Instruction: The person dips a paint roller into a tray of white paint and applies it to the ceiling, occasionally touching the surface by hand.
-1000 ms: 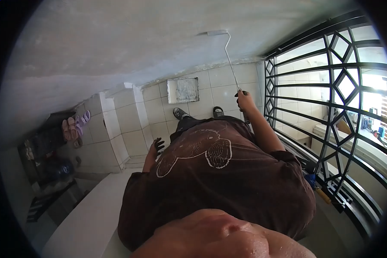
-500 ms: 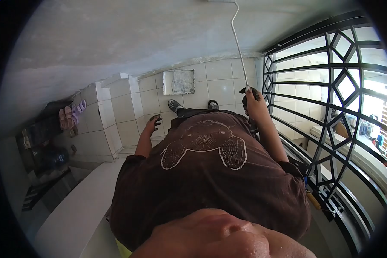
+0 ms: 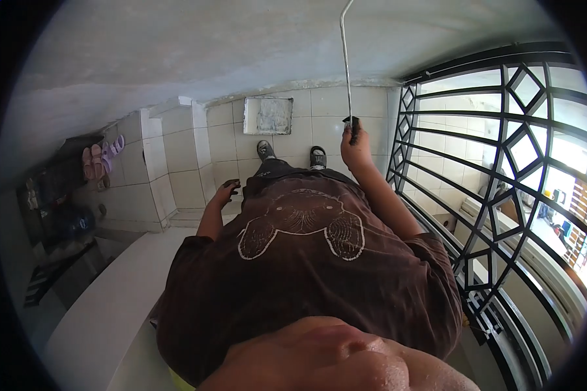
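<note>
A long thin metal rod (image 3: 347,65) rises from my right hand (image 3: 355,144), whose fingers are wrapped round its dark handle. The rod bends near its top and runs out of view at the upper edge, in front of the pale wall (image 3: 195,45). My left hand (image 3: 227,190) hangs low at my side, its dark-stained fingers apart and holding nothing. On the tiled floor beyond my feet lies a white rectangular tray (image 3: 249,117) with greyish smears inside.
Black metal railing (image 3: 502,130) runs along the right side. Pink and lilac sandals (image 3: 98,161) are at the left, above a dark rounded object (image 3: 75,220). A pale flat surface (image 3: 120,293) is at the lower left.
My right hand has moved left with the rod, and the rod's top has gone out of view. The view has shifted slightly. My left hand stays low at my side.
</note>
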`<state>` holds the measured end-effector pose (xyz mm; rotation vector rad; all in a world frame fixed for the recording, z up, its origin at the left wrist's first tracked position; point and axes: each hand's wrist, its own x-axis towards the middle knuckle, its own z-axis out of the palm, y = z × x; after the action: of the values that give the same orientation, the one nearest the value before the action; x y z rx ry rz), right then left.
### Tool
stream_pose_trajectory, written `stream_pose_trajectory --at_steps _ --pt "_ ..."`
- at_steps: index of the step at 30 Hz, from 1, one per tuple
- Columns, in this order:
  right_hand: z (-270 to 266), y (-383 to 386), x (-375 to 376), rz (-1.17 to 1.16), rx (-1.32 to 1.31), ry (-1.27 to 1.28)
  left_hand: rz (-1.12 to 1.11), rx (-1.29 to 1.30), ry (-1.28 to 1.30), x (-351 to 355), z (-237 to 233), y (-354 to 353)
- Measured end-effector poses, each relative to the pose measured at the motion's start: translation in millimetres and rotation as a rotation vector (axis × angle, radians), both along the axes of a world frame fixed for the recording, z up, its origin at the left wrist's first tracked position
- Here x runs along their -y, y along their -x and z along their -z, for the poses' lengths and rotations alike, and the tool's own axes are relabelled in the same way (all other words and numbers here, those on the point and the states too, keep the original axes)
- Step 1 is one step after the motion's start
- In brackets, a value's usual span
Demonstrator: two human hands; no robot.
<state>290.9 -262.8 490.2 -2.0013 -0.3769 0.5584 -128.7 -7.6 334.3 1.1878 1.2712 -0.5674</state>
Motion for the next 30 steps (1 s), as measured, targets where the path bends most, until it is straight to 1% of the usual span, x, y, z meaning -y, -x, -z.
stream_pose_trajectory --at_steps 1,4,7,10,13,16,17,20,22,23,25,26,27,30 --pt "16 2 -5 -0.007 0.03 0.061 0.002 0.009 0.001 -5 -1 6" --pt "60 13 -12 0.018 0.019 0.142 0.015 0.025 -0.028 -25 -2 24" --pt "142 33 3 0.036 0.023 0.27 -0.011 0.013 -0.037 -47 -12 44" --pt "172 40 -1 0.054 -0.052 0.457 0.037 -0.033 -0.033 -76 -8 71" --pt "198 40 -26 0.065 -0.075 0.52 0.059 -0.055 -0.019 -106 -7 93" --pt "207 49 -36 0.107 -0.119 0.48 0.056 -0.005 -0.047 -130 -8 95" --pt "207 51 -36 0.123 -0.133 0.451 0.049 0.024 -0.063 -136 -9 94" --pt "189 62 -33 0.165 -0.142 0.384 0.032 -0.005 -0.067 -150 -23 76" --pt "172 70 -30 0.183 -0.098 0.36 0.107 0.024 -0.05 -162 -13 71" --pt "161 75 -28 0.202 -0.135 0.308 0.146 0.036 -0.043 -168 -9 69" --pt "125 81 -29 0.242 -0.203 0.198 0.316 0.058 -0.077 -189 16 68" --pt "104 81 -30 0.24 -0.238 0.186 0.397 0.071 -0.095 -197 26 64" --pt "81 81 -29 0.235 -0.275 0.174 0.39 0.096 -0.155 -199 17 51" --pt "29 86 -25 0.252 -0.325 0.096 0.37 0.048 -0.203 -225 31 33"
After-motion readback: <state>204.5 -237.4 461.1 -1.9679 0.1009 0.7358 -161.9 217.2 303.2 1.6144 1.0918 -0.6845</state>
